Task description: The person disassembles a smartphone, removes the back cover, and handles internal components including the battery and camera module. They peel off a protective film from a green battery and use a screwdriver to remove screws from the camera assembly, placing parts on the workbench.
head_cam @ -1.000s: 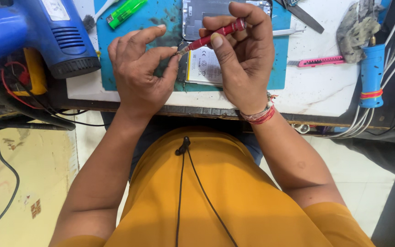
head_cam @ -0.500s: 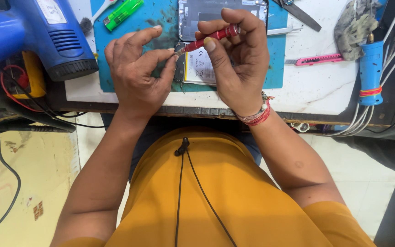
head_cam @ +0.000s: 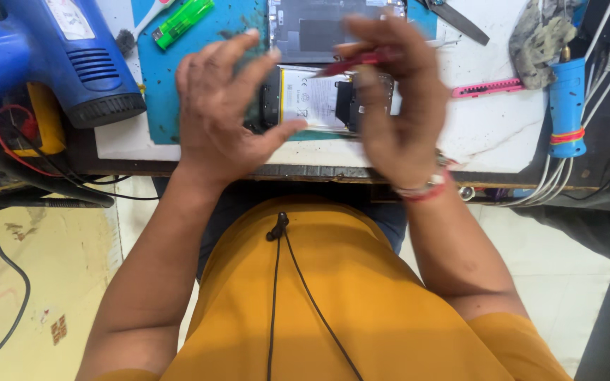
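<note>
Red slim plastic screwdriver (head_cam: 353,62) sits pinched in the closed fingers of the right hand (head_cam: 397,106) above the opened grey phone (head_cam: 319,99) on the tabletop (head_cam: 488,134), while the left hand (head_cam: 224,116), open and empty, steadies its edge.

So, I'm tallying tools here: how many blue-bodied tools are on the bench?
2: a blue heat gun at the far left, and a blue-handled tool with cables at the right edge. Others may be hidden beyond the frame.
</note>
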